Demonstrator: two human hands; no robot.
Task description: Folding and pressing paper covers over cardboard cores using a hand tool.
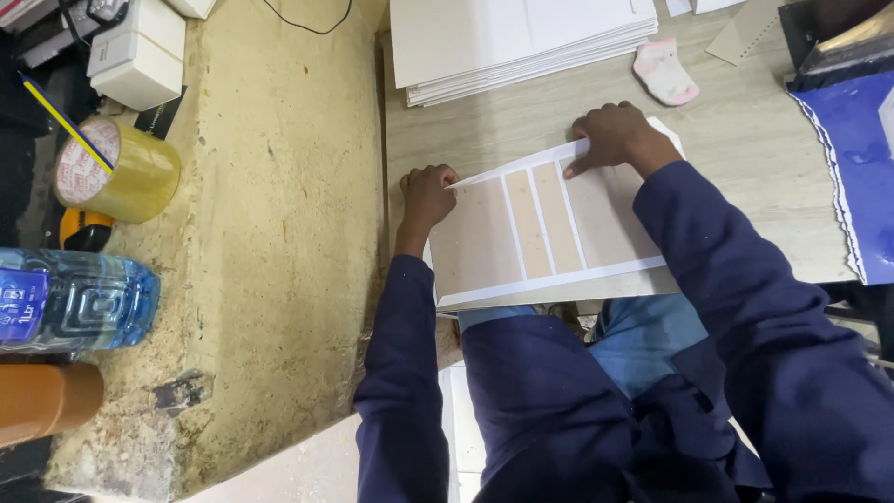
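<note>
Two hands: left hand (426, 194), right hand (616, 136) (fingers down) pressing card (540, 228).

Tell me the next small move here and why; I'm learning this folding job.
Probably draw the left hand along the sheet edge, pressing it flat. The right hand already pins the far edge, and the left grips the raised corner by the crease lines.

1. Pale wood-grain table (745, 140), bearing a tan cardboard sheet (549, 233) with white strips at its near edge.
2. Stack of white boards (512, 37), beyond the sheet.
3. Pink-and-white cloth (665, 71), beyond the sheet, right of the stack.
4. Blue sheet with a scalloped edge (861, 168), right of the cardboard sheet.
</note>
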